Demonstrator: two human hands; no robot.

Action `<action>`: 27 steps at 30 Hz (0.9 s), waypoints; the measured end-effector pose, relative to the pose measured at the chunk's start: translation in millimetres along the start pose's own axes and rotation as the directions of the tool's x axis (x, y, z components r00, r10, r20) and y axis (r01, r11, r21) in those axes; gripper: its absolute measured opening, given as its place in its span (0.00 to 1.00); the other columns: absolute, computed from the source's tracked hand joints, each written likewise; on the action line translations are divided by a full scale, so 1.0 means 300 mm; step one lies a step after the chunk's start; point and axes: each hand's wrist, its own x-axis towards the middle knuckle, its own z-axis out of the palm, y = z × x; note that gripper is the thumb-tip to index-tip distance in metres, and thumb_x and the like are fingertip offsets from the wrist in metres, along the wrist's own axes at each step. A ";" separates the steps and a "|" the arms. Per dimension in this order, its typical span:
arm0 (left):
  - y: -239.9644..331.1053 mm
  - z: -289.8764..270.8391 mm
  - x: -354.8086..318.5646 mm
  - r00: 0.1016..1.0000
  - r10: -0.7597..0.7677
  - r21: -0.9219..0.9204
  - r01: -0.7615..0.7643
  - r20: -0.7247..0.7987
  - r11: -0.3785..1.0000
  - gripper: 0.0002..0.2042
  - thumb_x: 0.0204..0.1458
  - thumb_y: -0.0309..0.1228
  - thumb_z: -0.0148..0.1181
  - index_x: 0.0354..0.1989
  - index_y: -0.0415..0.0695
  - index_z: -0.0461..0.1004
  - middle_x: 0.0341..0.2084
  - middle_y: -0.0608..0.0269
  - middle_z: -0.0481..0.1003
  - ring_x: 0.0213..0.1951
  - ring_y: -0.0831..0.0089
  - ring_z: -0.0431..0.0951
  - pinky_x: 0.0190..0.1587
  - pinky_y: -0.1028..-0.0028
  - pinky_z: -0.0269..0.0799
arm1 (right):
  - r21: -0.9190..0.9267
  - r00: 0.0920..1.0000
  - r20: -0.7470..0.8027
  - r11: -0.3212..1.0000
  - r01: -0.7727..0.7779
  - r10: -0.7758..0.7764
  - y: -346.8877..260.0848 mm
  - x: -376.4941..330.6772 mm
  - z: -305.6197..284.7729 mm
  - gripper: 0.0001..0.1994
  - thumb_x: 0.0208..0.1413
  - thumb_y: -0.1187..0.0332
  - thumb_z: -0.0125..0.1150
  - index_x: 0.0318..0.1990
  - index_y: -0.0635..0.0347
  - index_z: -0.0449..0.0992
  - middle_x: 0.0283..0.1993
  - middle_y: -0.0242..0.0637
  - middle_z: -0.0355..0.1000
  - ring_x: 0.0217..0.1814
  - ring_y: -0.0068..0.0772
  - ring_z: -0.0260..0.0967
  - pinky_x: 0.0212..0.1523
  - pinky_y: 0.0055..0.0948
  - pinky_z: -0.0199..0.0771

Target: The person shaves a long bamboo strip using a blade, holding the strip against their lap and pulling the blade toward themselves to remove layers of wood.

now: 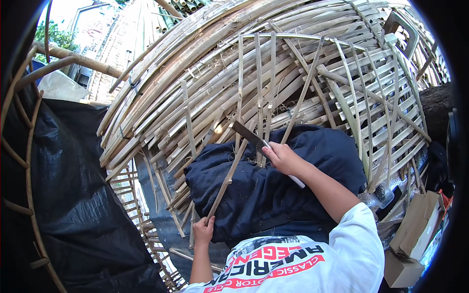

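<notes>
My left hand is closed round the lower end of a bamboo strip. The strip slants up and to the right across a dark blue cloth that covers my lap. In my right hand is a knife with a broad dark blade. Its pale handle end sticks out below my wrist. The blade lies by the strip's upper part; whether the two touch I cannot tell. Several other thin strips stand upright just beyond the cloth.
A large pile of split bamboo fills the space ahead. To the right leans a woven bamboo lattice. Black sheeting hangs at the left beside a bamboo ladder-like frame. Cardboard boxes sit at the lower right.
</notes>
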 end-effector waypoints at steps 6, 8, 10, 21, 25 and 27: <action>-0.036 0.022 0.011 0.999 -0.043 -0.022 0.044 0.016 0.999 0.20 0.54 0.42 0.65 0.21 0.36 0.75 0.12 0.47 0.70 0.16 0.54 0.73 0.22 0.62 0.64 | 0.172 0.985 0.033 0.970 -0.172 0.169 -0.077 0.010 -0.049 0.20 0.68 0.56 0.45 0.38 0.67 0.72 0.19 0.47 0.69 0.20 0.42 0.70 0.27 0.40 0.67; -0.049 0.034 0.027 1.000 0.013 -0.032 -0.012 0.007 0.999 0.20 0.54 0.42 0.65 0.21 0.36 0.75 0.12 0.47 0.70 0.16 0.54 0.73 0.22 0.62 0.64 | 0.068 0.990 0.027 0.987 -0.143 0.142 -0.047 -0.005 -0.008 0.19 0.68 0.56 0.45 0.38 0.67 0.72 0.20 0.50 0.69 0.23 0.49 0.70 0.29 0.43 0.67; -0.068 0.033 0.025 1.000 -0.008 -0.045 0.008 0.018 0.999 0.20 0.55 0.42 0.65 0.21 0.35 0.75 0.12 0.47 0.70 0.17 0.53 0.74 0.22 0.62 0.65 | -0.039 0.995 0.023 0.994 -0.100 0.101 -0.043 -0.009 0.007 0.19 0.68 0.56 0.45 0.38 0.66 0.71 0.21 0.52 0.70 0.26 0.56 0.71 0.30 0.45 0.67; -0.049 0.006 0.040 0.997 -0.024 -0.107 0.032 0.073 0.994 0.21 0.54 0.42 0.66 0.22 0.34 0.75 0.13 0.45 0.70 0.17 0.51 0.73 0.22 0.63 0.65 | -0.151 0.993 0.025 0.982 -0.110 0.115 -0.084 -0.019 -0.006 0.15 0.68 0.58 0.46 0.41 0.63 0.66 0.23 0.57 0.71 0.30 0.66 0.70 0.32 0.53 0.68; -0.072 0.030 0.037 0.999 0.002 -0.097 0.002 0.045 0.995 0.21 0.53 0.42 0.66 0.21 0.33 0.75 0.13 0.44 0.69 0.16 0.52 0.72 0.22 0.64 0.65 | -0.087 0.989 -0.032 0.985 -0.147 0.145 -0.126 -0.013 0.010 0.15 0.68 0.58 0.45 0.39 0.64 0.66 0.24 0.58 0.72 0.32 0.67 0.70 0.33 0.54 0.68; -0.072 0.020 0.044 0.996 -0.025 -0.115 0.035 0.084 0.993 0.21 0.53 0.42 0.66 0.21 0.33 0.74 0.13 0.45 0.69 0.15 0.53 0.72 0.22 0.64 0.65 | -0.187 0.992 -0.002 0.974 -0.126 0.128 -0.069 -0.041 0.047 0.15 0.68 0.58 0.45 0.38 0.64 0.65 0.25 0.59 0.72 0.34 0.69 0.70 0.34 0.56 0.67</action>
